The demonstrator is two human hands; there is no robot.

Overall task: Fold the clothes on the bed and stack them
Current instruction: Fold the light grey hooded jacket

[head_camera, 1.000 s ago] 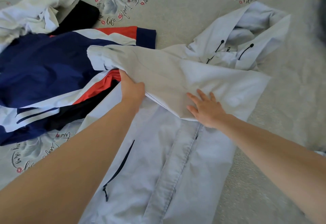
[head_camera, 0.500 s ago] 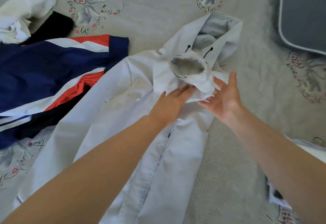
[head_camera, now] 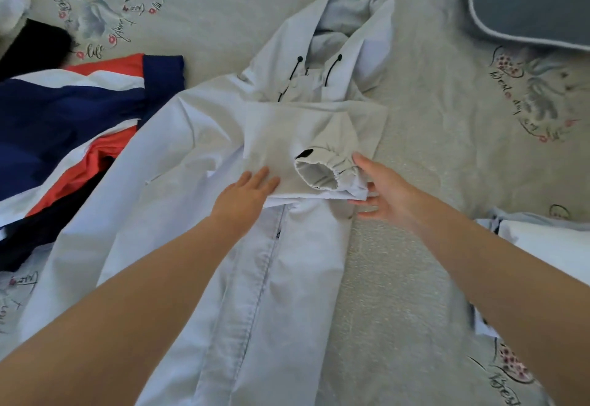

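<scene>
Jacket, pale blue-white with a hood, lies front-up along the bed, its zipper line running toward me. Hood points away, two dark drawcords hanging at the collar. Right sleeve is folded across the chest, and its elastic cuff stands open toward me, with a small dark tab at the rim.

My left hand rests flat on the folded sleeve near its lower edge, fingers straight and together, pressing the cloth and gripping nothing. My right hand sits at the right edge of the fold just beside the cuff. Thumb lies over the top of the cloth near the cuff, and the fingers reach in below the fold's corner, so it pinches that edge loosely.

To my left, a navy, white and red garment lies spread and rumpled, partly under the jacket's left side. Beyond it, a black piece and a bit of white cloth show at the frame's edge. On my right, white folded cloth lies near my forearm. A grey cushion with pale piping fills the far right corner. Bedcover is grey with printed flowers and script.
</scene>
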